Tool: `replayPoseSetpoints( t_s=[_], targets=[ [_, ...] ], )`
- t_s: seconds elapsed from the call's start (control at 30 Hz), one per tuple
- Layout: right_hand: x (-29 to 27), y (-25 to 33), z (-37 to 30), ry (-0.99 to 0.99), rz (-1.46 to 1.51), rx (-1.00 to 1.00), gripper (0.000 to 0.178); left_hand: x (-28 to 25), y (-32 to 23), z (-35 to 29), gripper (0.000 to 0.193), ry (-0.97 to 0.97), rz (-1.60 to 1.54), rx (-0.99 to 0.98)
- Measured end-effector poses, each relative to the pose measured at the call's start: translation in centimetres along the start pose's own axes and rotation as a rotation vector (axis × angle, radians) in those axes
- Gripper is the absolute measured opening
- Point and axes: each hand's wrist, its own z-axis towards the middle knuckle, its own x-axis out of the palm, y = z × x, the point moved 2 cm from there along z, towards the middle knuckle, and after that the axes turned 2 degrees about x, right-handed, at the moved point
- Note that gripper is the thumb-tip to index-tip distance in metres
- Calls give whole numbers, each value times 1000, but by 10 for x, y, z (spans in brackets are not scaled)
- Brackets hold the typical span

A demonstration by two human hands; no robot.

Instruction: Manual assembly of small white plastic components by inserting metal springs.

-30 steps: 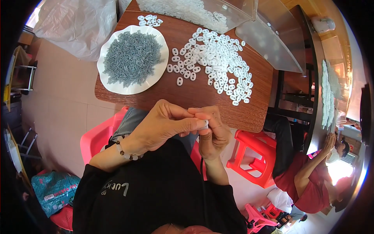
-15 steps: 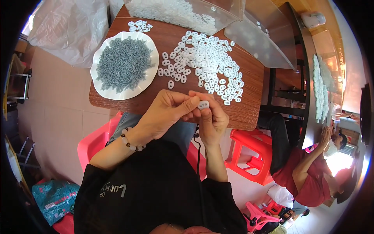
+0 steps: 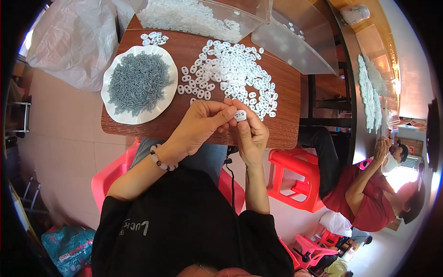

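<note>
In front of me, at the near edge of the table, a small white oval two-hole plastic piece (image 3: 240, 115) is held up with its holes showing. The thumb and fingers of my right hand (image 3: 252, 135) pinch it from below and behind. My left hand (image 3: 201, 122) closes on its left side, thumb tip against the edge; the other fingertips are partly hidden. Beyond my hands, many similar white pieces (image 3: 237, 69) lie in a loose heap. To the left, a white scalloped plate (image 3: 171, 94) holds a pile of small grey ribbed pieces (image 3: 138, 83), like springs or screws.
A small group of white pieces (image 3: 153, 38) lies at the table's far left. Clear bins (image 3: 258, 18) stand along the far edge. A red stool (image 3: 295, 177) is at right, near a seated person in dark red (image 3: 364, 203). A white plastic bag (image 3: 74, 44) fills the far left.
The view has shifted a little, so table and plate appear farther left. The white piece is turned slightly in my fingers; both hands keep their grip.
</note>
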Motion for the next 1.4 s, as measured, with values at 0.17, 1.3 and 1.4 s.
replayPoseSetpoints(
  t_s=[0.17,1.3,1.4],
  targets=[
    [1,-2,0,-9,31,16,36,2,1,0,23,-3,17,27],
    [-68,97,146,-448,-809,-304,29,-59,0,-41,26,-144,98,-33],
    [-121,105,196,-529,-1019,-363,32,-68,3,-43,25,-146,46,-52]
  ],
)
